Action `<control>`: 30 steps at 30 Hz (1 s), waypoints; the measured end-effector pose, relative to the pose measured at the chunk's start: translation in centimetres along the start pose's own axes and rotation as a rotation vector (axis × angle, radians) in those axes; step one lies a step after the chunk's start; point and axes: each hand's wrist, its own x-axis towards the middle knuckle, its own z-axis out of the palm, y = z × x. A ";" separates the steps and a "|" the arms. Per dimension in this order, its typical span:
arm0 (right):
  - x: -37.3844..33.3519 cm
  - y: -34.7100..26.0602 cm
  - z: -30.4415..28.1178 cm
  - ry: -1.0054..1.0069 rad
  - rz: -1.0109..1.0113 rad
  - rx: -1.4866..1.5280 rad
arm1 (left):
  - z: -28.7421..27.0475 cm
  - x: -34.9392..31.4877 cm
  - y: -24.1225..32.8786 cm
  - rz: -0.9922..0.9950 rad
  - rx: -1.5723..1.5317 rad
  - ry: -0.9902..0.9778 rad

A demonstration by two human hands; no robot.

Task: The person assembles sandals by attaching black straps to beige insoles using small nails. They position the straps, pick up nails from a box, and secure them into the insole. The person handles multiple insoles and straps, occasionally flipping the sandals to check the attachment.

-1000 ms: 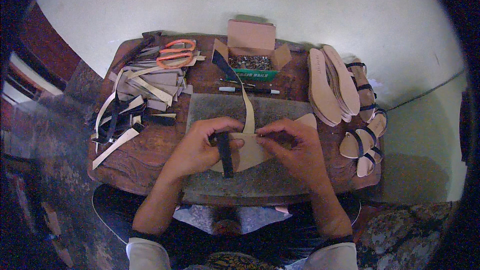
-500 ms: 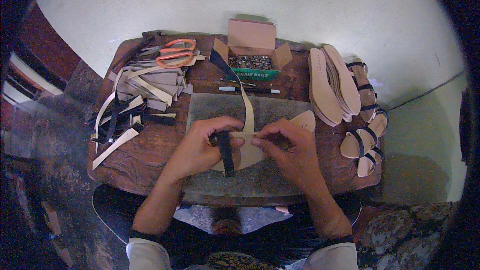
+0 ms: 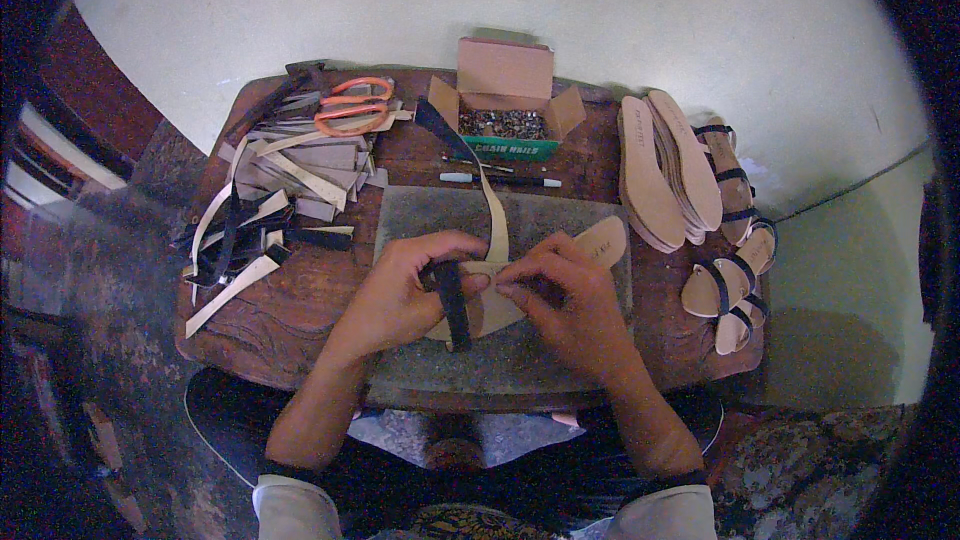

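A tan sandal sole [image 3: 500,312] lies slanted over a grey mat [image 3: 410,215], its heel end toward the right. Near its toe end a black strap [image 3: 455,318] crosses over it. My left hand [image 3: 405,285] is closed round the sole's toe end, with the thumb under the black strap and on the sole. A long strap [image 3: 494,215], pale on one face and black at its far end, rises from the sole's far edge between my hands. My right hand [image 3: 570,305] pinches at the sole beside this strap's base; what its fingertips hold is hidden.
Beyond the mat stand an open box of nails [image 3: 505,125] and a pen [image 3: 500,180]. Orange-handled scissors [image 3: 352,122] rest on grey strips [image 3: 330,165] at left, with loose straps [image 3: 235,290] nearer. Stacked soles [image 3: 665,170] and strapped sandals [image 3: 718,288] sit at right.
My right hand has shifted slightly left along the sole, its fingertips now closer to the long strap's base. My left hand stays on the toe end.
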 end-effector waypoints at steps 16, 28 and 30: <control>0.1 0.6 -0.2 0.026 -0.018 -0.035 | 0.2 0.0 0.0 0.014 0.009 0.035; 0.1 0.8 -0.2 0.013 -0.022 -0.049 | 0.1 -0.1 0.5 -0.024 -0.011 0.023; 0.1 1.0 -0.2 0.012 -0.020 -0.048 | -0.1 0.0 0.6 -0.027 0.000 0.012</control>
